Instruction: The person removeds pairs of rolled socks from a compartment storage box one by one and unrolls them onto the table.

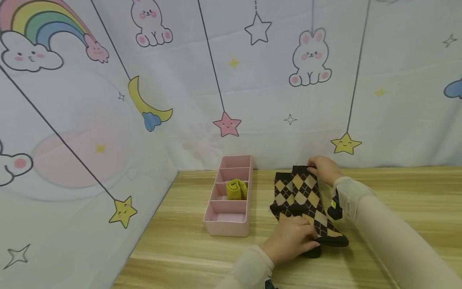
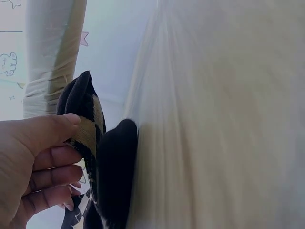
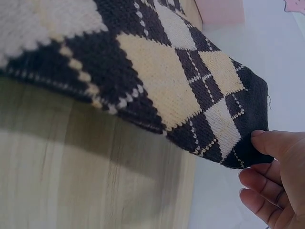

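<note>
Two black argyle socks with tan and cream diamonds lie on the table at the right of the head view. The upper sock [image 1: 306, 190] overlaps the lower sock [image 1: 282, 192]. At the far end, my right hand [image 1: 326, 170] pinches the upper sock's black cuff between thumb and fingers, as the right wrist view shows with the sock [image 3: 162, 81] stretched out from it. My left hand [image 1: 290, 239] is at the foot end. In the left wrist view its thumb and fingers pinch the upper sock [image 2: 88, 136] near the black toe, beside the lower sock's toe [image 2: 116, 167].
Left of the socks stands a pink divided box [image 1: 227, 229]. A rolled yellow-green cloth [image 1: 234, 190] sits in one of its compartments. A printed white curtain [image 1: 267, 136] hangs behind the wooden table [image 1: 173, 249] and along its left side.
</note>
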The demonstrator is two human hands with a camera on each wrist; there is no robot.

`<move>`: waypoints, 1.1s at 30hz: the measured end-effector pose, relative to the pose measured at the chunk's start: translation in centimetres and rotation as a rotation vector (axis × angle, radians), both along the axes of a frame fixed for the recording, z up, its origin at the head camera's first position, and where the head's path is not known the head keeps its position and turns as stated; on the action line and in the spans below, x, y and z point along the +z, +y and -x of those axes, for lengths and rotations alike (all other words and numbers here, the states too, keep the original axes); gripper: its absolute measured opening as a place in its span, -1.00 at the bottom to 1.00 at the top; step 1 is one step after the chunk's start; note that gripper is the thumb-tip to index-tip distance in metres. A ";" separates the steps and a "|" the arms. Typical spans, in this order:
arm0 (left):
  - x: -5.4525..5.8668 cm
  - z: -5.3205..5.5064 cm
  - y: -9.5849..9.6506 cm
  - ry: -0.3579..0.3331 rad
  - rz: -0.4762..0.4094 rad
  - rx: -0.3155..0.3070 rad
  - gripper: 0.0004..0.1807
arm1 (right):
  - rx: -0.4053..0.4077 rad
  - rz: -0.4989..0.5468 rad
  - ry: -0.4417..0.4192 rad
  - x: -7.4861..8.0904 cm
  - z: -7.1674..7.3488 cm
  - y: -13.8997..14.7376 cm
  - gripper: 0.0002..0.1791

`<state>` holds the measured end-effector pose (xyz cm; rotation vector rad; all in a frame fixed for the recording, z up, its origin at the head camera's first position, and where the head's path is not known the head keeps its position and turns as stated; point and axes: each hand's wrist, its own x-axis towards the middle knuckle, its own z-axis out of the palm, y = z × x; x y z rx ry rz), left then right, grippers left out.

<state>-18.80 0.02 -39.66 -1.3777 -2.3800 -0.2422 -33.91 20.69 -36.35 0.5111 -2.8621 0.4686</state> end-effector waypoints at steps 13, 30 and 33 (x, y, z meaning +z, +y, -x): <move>-0.9 -0.4 1.6 -0.003 0.006 -0.008 -0.86 | -0.017 -0.016 -0.006 -1.7 0.2 1.0 -0.85; -1.7 -0.2 2.4 -0.029 0.094 -0.044 -0.84 | -0.069 -0.002 -0.071 -3.4 0.5 1.8 -0.82; -1.8 -0.2 2.4 -0.021 0.105 -0.049 -0.82 | -0.066 0.006 -0.085 -3.5 0.5 1.6 -0.82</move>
